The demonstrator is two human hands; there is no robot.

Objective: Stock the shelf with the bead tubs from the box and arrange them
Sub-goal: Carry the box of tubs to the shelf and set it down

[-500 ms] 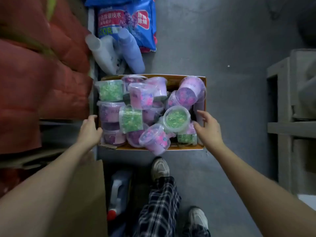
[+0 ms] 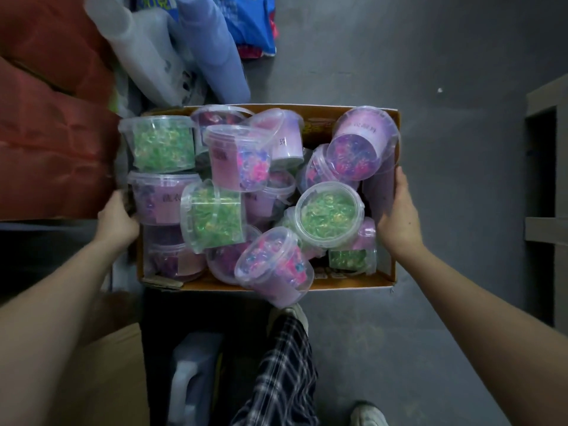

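- The grey floor (image 2: pixel 399 72) fills most of the view; part of a pale shelf unit (image 2: pixel 544 229) stands at the right edge
- Red padded bundles (image 2: pixel 46 133) are stacked at the left, just beside the box
- The cardboard box (image 2: pixel 353 279) sits in the middle, open at the top and held off the floor between the 2 hands; it is crowded with bead tubs piled at all angles
- A blue printed bag (image 2: pixel 252 23) and 2 pale plastic bottles (image 2: pixel 147 56) lie beyond the box's far edge
- A plaid trouser leg (image 2: pixel 282 373) and pale shoes show beneath the box; a white jug (image 2: pixel 190 379) stands to their left
- The left hand (image 2: pixel 118 221) is clasped on the box's left wall; the right hand (image 2: pixel 399 219) is pressed flat against the right wall, fingers curled over the rim
- Green bead tubs: 1 on its side at the far left corner (image 2: pixel 159 144), 1 tilted mid-box (image 2: pixel 215 216), 1 with its lid facing up (image 2: pixel 329 213)
- Pink and purple bead tubs fill the rest; 1 (image 2: pixel 276 265) leans over the near edge; another (image 2: pixel 362 146) lies tipped at the far right corner
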